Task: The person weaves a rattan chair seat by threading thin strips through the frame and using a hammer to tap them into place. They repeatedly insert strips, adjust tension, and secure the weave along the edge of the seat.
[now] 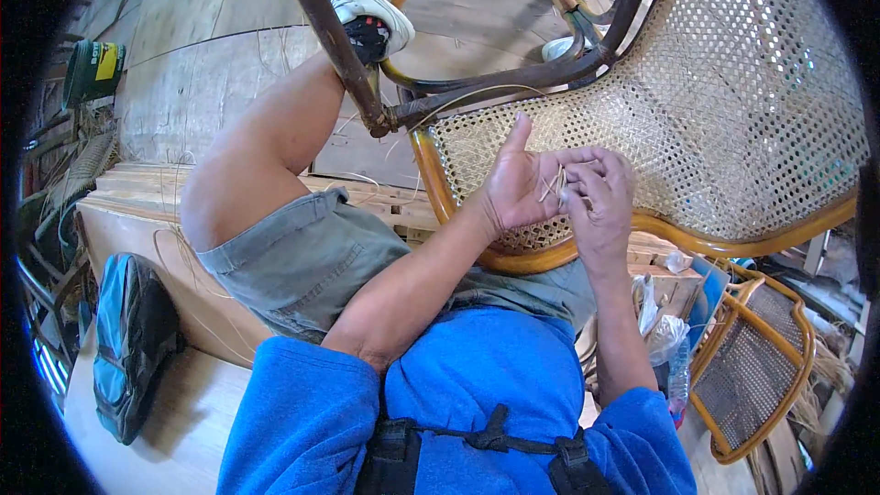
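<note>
Between the hands (519, 188), touching both, lie thin pale strips (554, 182).

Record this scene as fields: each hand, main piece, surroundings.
Left hand: palm up, thin pale strips across it
Right hand: fingers curled at the strips, grip unclear
Main piece: pale woven-cane chair panel with glossy orange-brown curved rim, beneath the hands
Left side: blue-and-black fabric backpack
Right side: orange-brown framed panel with dark woven mesh

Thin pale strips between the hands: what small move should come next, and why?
Probably the right hand should ease one free: several thin pale strips cross together over the left hand, which is turned palm up, within the right's reach.
</note>
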A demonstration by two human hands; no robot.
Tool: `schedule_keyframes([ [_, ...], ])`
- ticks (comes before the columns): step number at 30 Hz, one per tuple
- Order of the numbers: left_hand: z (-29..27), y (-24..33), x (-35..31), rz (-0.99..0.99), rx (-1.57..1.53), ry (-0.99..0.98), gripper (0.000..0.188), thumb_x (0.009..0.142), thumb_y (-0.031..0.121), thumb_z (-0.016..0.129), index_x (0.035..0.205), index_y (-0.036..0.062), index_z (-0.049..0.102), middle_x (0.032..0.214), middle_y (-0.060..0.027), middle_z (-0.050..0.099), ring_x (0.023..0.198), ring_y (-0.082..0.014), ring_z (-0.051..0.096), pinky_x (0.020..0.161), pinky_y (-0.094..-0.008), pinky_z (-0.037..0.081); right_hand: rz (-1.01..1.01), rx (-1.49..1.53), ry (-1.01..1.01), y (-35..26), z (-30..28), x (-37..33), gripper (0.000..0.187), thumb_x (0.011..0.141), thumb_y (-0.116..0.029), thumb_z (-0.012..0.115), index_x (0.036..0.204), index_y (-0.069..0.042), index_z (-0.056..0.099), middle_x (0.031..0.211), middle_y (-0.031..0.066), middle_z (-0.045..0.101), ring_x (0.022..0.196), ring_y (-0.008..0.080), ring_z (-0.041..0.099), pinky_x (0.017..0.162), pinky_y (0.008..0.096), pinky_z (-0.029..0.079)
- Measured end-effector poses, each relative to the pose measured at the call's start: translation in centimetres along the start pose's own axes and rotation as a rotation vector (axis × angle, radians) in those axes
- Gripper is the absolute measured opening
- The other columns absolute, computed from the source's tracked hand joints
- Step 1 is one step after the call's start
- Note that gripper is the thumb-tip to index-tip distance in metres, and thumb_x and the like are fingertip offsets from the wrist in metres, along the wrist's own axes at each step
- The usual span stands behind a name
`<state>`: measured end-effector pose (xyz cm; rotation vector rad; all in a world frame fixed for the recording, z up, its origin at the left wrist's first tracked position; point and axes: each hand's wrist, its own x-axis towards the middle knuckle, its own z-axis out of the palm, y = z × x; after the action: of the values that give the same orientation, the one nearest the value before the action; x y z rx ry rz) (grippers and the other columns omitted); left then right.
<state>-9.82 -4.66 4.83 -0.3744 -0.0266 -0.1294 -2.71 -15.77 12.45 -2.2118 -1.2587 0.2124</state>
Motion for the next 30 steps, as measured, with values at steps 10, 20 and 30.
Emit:
schedule_keyframes([
  [10, 0.6, -0.3, 0.1, 0.010, 0.076, 0.126, 0.103, 0.075, 0.083, 0.027, 0.130, -0.0032, 0.041, 0.119, -0.0173, 0.056, 0.103, -0.0251, 0.058, 0.082, -0.0343, 0.049, -0.074, -0.074, -0.074, -0.1, 0.0, -0.1, 0.040, 0.066, -0.005, 0.069, 0.106, -0.009, 0.062, 0.125, 0.0135, 0.045, 0.118, 0.0357, 0.039, 0.100, 0.0461, 0.033],
  [20, 0.3, -0.1, 0.2, 0.027, 0.036, 0.102, 0.101, 0.076, 0.081, 0.027, 0.122, -0.0058, 0.048, 0.107, -0.0137, 0.061, 0.096, -0.0231, 0.060, 0.086, -0.0336, 0.048, -0.080, -0.116, -0.027, 0.4, -0.4, 0.5, 0.034, 0.067, -0.005, 0.068, 0.100, -0.007, 0.063, 0.122, 0.0153, 0.047, 0.115, 0.0349, 0.043, 0.098, 0.0436, 0.037],
  [30, -0.7, 0.1, 0.0, -0.002, 0.114, 0.120, 0.097, 0.077, 0.081, 0.027, 0.122, -0.0029, 0.050, 0.110, -0.0116, 0.061, 0.092, -0.0210, 0.061, 0.077, -0.0317, 0.049, 0.136, 0.149, -0.089, 1.2, 0.9, 0.1, 0.026, 0.068, -0.004, 0.068, 0.093, -0.003, 0.062, 0.119, 0.0180, 0.049, 0.108, 0.0327, 0.048, 0.097, 0.0418, 0.038],
])
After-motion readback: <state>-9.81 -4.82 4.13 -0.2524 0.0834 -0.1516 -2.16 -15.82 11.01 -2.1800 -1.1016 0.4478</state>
